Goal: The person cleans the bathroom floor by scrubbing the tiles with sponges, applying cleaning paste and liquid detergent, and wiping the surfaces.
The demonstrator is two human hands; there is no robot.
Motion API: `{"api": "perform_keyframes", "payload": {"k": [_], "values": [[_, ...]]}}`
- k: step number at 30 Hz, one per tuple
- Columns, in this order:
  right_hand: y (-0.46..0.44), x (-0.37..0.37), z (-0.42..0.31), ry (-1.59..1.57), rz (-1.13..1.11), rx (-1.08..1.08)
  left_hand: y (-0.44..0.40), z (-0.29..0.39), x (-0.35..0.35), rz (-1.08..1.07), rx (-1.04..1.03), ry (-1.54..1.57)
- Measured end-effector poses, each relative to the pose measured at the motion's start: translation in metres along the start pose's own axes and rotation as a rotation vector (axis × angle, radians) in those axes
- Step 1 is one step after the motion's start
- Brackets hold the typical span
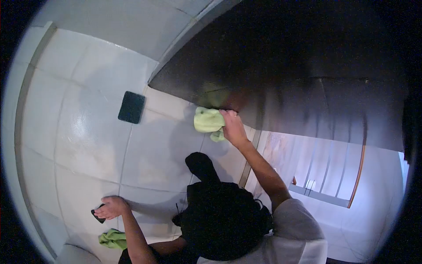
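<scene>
My right hand point(234, 126) grips a light green cloth point(208, 120) against the lower edge of a dark, glossy panel point(272, 83), where it meets the tiled floor point(154, 154). Down at the left, my left hand point(112, 207) has its fingers over a small, flat dark object point(97, 214) close to the floor; its kind is not clear. A second green cloth point(113, 239) lies crumpled just below that hand. Farther forward on the tiles rests a dark green scouring pad point(132, 107), touched by neither hand.
My dark-clothed leg and foot point(203, 168) take up the lower middle. A raised strip point(23, 101) borders the floor on the left, and a pale wall point(118, 26) stands at the top. Beyond the panel is a frame with bars and a brown edge point(358, 176).
</scene>
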State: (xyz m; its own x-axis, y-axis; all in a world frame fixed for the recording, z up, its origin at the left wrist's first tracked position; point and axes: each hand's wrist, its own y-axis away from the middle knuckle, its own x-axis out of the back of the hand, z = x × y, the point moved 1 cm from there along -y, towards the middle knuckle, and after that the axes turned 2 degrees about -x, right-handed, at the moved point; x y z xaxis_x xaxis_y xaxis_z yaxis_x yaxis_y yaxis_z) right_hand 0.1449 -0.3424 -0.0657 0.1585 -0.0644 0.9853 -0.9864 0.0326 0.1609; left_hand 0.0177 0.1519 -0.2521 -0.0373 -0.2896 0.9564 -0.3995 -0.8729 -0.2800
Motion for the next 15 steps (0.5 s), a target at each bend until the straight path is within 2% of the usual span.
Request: {"api": "perform_keyframes", "payload": {"k": [1,2,4,5,8,10,13,15], "values": [[0.005,0.001,0.000,-0.061,0.120,0.060,-0.001,-0.003,-0.004,0.016,-0.002,0.005],[0.011,0.003,0.001,-0.070,0.115,0.062,-0.002,-0.006,-0.007,0.022,-0.003,-0.004],[0.031,0.011,-0.001,-0.014,0.065,0.239,-0.002,-0.006,-0.007,0.071,-0.047,0.053],[0.042,0.013,-0.005,-0.018,0.061,0.242,0.000,-0.007,-0.005,0.072,-0.046,0.046],[0.046,0.027,-0.015,-0.110,0.071,0.151,0.001,0.004,-0.006,0.074,-0.025,0.020],[0.051,0.039,-0.010,-0.041,0.126,-0.090,-0.003,-0.002,-0.004,0.032,-0.028,-0.026],[0.088,0.019,0.051,-0.057,0.172,-0.128,-0.001,0.007,0.006,0.054,0.007,0.024],[0.121,-0.001,0.103,0.003,0.110,-0.372,-0.001,0.003,0.002,0.027,0.019,0.015]]}}
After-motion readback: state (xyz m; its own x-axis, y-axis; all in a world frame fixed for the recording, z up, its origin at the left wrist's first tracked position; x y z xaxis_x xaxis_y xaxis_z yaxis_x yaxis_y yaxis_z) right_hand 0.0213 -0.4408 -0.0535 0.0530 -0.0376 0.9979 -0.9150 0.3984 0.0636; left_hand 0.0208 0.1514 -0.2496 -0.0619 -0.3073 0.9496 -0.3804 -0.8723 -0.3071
